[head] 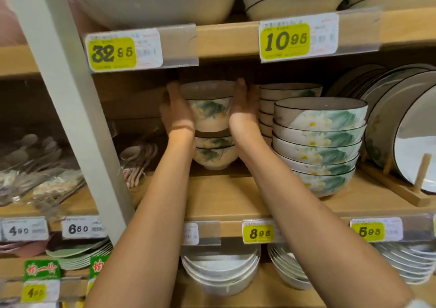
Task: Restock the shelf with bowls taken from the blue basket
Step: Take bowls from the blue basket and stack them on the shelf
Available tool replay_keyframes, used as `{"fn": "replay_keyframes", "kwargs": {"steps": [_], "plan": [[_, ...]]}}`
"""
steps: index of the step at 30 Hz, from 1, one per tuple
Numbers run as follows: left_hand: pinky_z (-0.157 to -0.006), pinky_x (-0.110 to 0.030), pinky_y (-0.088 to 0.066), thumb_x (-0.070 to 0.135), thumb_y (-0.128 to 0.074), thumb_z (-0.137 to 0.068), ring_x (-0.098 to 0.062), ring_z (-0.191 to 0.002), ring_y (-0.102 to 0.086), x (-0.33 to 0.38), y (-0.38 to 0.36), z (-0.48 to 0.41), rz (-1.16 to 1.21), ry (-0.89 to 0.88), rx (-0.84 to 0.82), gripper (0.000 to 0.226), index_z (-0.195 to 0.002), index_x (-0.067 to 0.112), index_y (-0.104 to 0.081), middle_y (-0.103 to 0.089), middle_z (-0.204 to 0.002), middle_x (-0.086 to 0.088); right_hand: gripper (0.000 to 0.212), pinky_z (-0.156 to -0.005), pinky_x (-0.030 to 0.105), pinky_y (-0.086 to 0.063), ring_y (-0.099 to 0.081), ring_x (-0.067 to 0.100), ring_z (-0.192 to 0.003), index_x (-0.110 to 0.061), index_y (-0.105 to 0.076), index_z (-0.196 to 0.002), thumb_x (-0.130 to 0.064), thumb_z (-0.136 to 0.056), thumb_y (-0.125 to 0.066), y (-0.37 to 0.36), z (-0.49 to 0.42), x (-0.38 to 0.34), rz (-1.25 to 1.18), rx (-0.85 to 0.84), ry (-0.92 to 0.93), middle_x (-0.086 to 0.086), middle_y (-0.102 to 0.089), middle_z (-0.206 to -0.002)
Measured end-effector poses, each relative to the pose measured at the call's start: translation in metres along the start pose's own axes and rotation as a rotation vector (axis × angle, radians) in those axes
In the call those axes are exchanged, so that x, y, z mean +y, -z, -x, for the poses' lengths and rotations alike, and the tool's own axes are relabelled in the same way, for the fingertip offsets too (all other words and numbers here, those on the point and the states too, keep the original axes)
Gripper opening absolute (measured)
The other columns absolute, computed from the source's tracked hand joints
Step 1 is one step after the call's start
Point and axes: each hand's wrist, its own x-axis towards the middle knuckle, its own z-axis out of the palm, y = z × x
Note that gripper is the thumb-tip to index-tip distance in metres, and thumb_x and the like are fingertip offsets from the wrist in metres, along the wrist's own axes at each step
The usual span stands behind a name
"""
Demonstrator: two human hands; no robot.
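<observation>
A cream bowl with green leaf and white flower print [207, 106] sits between my two hands, just above a short stack of matching bowls [215, 158] on the wooden middle shelf [226, 197]. My left hand [175, 112] holds its left side and my right hand [244, 105] holds its right side, fingers wrapped toward the back. A narrow gap shows between the held bowl and the stack. The blue basket is out of view.
A taller stack of wider matching bowls [318, 147] stands right of my right arm, with a further stack [287, 95] behind it. Plates lean in a wooden rack [401, 128] at far right. Spoons [139, 161] lie left. A white upright post [68, 90] crosses the left.
</observation>
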Motion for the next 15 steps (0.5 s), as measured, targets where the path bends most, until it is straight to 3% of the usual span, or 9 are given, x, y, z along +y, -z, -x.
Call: {"fn": "replay_keyframes", "kwargs": {"steps": [2,7,11,15], "plan": [[-0.104,-0.041,-0.044,0.052,-0.045,-0.094,-0.028,-0.114,-0.058,-0.009,-0.002,-0.012,-0.033,-0.013,-0.062,0.057,-0.132,0.011,-0.054,-0.061,-0.128,-0.010,0.056,-0.110,0.028,-0.024,-0.030,0.025,-0.142,-0.016,-0.022,-0.152,-0.041,-0.103,-0.029,-0.007,-0.011,0.012,0.031,0.012,-0.012,0.010,-0.029,-0.157],[-0.101,-0.044,-0.046,0.054,-0.038,-0.089,-0.026,-0.109,-0.061,-0.033,0.003,-0.021,-0.150,-0.087,-0.127,0.049,-0.115,0.023,-0.065,-0.067,-0.117,-0.007,0.057,-0.116,0.037,-0.025,-0.031,0.025,-0.142,-0.011,-0.025,-0.151,-0.041,-0.103,-0.028,-0.016,-0.022,0.044,0.064,0.022,0.053,0.013,-0.032,-0.155],[-0.105,-0.050,-0.041,0.066,-0.033,-0.074,-0.032,-0.114,-0.057,-0.054,0.010,-0.028,-0.209,0.021,-0.096,0.070,-0.122,0.025,-0.063,-0.063,-0.125,-0.010,0.059,-0.114,0.043,-0.028,-0.035,0.027,-0.139,-0.011,-0.029,-0.149,-0.045,-0.101,-0.028,-0.019,-0.025,0.065,0.145,0.038,0.047,0.012,-0.037,-0.152],[-0.106,-0.048,-0.038,0.058,-0.025,-0.082,-0.033,-0.119,-0.051,-0.063,0.011,-0.027,-0.308,-0.019,-0.109,0.048,-0.104,0.029,-0.056,-0.055,-0.132,-0.012,0.058,-0.115,0.038,-0.027,-0.035,0.027,-0.138,-0.011,-0.030,-0.149,-0.045,-0.102,-0.028,-0.018,-0.027,0.073,0.152,0.068,0.034,0.013,-0.038,-0.151]]}}
